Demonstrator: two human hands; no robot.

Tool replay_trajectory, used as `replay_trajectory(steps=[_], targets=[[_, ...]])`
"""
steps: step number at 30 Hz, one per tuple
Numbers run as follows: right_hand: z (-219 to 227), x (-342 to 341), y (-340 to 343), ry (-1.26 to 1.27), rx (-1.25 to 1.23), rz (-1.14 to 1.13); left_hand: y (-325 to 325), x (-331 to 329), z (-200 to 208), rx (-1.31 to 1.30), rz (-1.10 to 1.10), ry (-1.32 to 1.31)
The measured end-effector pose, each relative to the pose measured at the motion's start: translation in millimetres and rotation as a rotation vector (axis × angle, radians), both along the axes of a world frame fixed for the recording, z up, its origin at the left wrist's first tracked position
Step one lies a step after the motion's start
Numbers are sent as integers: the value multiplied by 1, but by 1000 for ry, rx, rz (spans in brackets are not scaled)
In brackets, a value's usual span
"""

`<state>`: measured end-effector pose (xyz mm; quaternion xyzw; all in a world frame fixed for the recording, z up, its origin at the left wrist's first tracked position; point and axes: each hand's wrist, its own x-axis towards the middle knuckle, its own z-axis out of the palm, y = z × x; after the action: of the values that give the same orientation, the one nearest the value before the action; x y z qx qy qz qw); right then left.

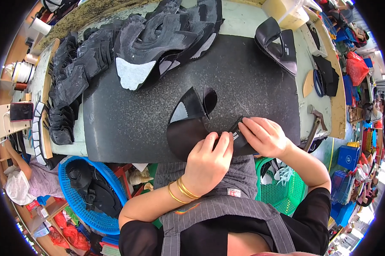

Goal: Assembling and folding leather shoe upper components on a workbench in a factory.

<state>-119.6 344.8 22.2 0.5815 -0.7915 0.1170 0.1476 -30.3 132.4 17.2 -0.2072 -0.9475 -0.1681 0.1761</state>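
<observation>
So the black upper [186,136] is lying on the dark work mat [128,123] near its front edge, right by the person's body, probably because that's giving easy reach and a good look. Both hands are grasping its right end: the left hand [209,164] is pinching close to the printed part, thumb hidden, and the right hand [264,135] is gripping the tip, I'd guess so that strip is staying steady between them. The loose curved end is standing up off the mat, nobody's holding it. Similar pieces [162,47] are piling up at the back left, likely keeping the middle free, and a hammer [316,123] is resting off right, handy enough.
</observation>
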Motion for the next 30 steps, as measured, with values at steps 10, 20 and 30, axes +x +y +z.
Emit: replay_trajectory(steps=[10, 20, 30], targets=[[3, 1, -8, -8, -16, -60, 3, 2, 0, -68, 8, 12], [19, 38, -9, -280, 295, -237, -9, 42, -15, -174, -63, -99], [22, 19, -9, -577, -161, -138, -85, 23, 0, -29, -235, 0]])
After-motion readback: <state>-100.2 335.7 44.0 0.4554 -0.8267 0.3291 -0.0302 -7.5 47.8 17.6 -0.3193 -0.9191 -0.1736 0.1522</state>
